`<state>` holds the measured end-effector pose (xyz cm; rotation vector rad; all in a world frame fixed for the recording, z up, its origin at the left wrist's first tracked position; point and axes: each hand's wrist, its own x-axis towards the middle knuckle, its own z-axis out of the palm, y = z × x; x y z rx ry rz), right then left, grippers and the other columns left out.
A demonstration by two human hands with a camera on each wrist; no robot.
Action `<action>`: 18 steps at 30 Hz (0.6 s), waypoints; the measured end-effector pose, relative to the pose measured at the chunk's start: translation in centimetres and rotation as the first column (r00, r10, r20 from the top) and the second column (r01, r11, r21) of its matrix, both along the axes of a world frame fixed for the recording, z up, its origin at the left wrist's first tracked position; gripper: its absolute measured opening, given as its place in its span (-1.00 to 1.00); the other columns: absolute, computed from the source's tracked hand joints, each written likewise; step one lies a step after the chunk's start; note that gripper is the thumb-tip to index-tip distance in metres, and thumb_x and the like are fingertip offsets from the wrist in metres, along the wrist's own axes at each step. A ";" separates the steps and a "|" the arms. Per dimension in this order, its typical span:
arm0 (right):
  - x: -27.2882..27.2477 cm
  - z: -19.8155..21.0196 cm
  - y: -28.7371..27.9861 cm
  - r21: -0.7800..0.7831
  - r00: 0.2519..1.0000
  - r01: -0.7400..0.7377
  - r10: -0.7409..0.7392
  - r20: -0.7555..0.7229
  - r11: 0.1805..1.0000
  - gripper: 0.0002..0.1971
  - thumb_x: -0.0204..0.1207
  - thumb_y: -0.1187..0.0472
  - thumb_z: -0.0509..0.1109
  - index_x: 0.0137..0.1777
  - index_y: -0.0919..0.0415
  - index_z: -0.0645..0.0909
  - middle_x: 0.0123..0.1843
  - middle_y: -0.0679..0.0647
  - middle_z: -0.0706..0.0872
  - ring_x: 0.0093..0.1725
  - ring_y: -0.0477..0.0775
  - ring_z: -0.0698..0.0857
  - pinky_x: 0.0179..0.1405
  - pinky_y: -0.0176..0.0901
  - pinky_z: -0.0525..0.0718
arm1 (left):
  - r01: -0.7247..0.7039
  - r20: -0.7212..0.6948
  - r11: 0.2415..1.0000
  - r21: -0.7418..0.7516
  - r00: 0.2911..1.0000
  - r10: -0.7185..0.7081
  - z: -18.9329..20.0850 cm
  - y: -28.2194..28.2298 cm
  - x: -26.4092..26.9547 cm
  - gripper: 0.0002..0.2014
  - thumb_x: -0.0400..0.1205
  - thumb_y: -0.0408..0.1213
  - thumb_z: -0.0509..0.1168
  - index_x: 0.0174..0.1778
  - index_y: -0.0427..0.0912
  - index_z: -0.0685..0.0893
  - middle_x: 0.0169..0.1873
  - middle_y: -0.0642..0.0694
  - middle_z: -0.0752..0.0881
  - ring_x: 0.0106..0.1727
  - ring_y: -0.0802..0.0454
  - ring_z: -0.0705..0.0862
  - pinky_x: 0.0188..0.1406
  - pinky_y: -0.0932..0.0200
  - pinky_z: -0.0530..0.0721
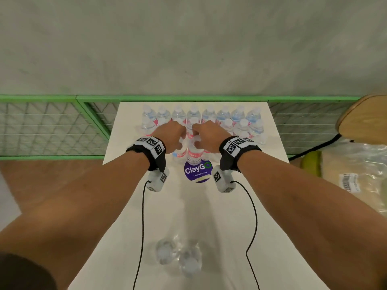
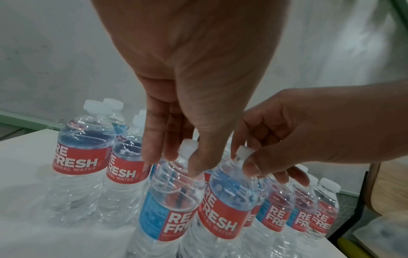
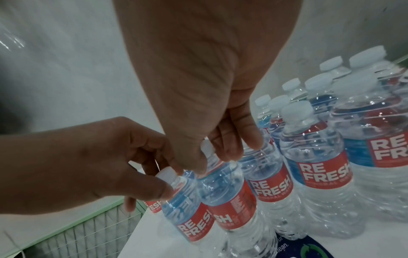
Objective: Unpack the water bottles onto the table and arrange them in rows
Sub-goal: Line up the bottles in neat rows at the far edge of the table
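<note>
Clear water bottles with red and blue labels stand in a back row (image 1: 193, 114) and a second row on the white table (image 1: 188, 216). My left hand (image 1: 173, 137) reaches into the middle of the second row; its thumb and fingers (image 2: 154, 153) pinch the neck of one bottle (image 2: 172, 200). Right beside it, my right hand (image 1: 206, 137) pinches the white cap of the neighbouring bottle (image 3: 225, 192) between thumb and fingers (image 3: 251, 141). Both held bottles lean slightly. The left hand's bottle (image 3: 187, 218) also shows in the right wrist view.
Another bottle (image 1: 194, 153) stands nearer me by a purple ClayGo sticker (image 1: 198, 171). Two bottles in clear wrap (image 1: 178, 256) sit at the table's near end. A green mesh fence (image 1: 52, 126) runs behind; a wooden seat (image 1: 364, 120) and plastic bags (image 1: 356, 174) are at the right.
</note>
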<state>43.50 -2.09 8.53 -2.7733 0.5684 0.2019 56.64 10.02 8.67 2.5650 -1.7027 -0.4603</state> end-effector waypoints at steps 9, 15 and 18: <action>2.1 -1.1 -0.4 -0.123 0.999 -0.025 0.022 -0.022 0.992 -0.70 0.49 0.08 0.44 0.18 0.10 0.54 -0.03 0.14 0.69 -0.20 0.15 0.60 -0.29 -0.09 0.53 | 0.026 0.017 0.999 -0.027 1.000 -0.026 -0.8 -0.2 1.7 -0.69 0.54 -0.26 0.45 0.21 -0.06 0.67 0.12 -0.14 0.60 0.08 -0.17 0.65 -0.12 0.10 0.51; 2.7 -1.3 -0.5 -0.176 0.998 -0.034 0.026 -0.049 0.984 -0.69 0.52 0.08 0.40 0.22 0.10 0.52 -0.04 0.14 0.68 -0.19 0.16 0.64 -0.30 -0.08 0.57 | 0.044 0.013 0.998 -0.053 0.999 -0.043 -1.3 -0.4 2.4 -0.70 0.56 -0.28 0.43 0.21 -0.07 0.65 0.07 -0.13 0.58 0.04 -0.18 0.65 -0.15 0.08 0.53; 2.8 -1.5 -0.5 -0.177 0.999 -0.026 0.020 -0.035 0.984 -0.69 0.53 0.08 0.39 0.23 0.10 0.52 -0.03 0.13 0.69 -0.17 0.16 0.65 -0.29 -0.10 0.56 | 0.054 0.000 0.996 -0.073 0.999 -0.054 -1.6 -0.4 2.4 -0.70 0.57 -0.29 0.42 0.22 -0.07 0.64 0.07 -0.11 0.57 0.03 -0.15 0.65 -0.18 0.10 0.50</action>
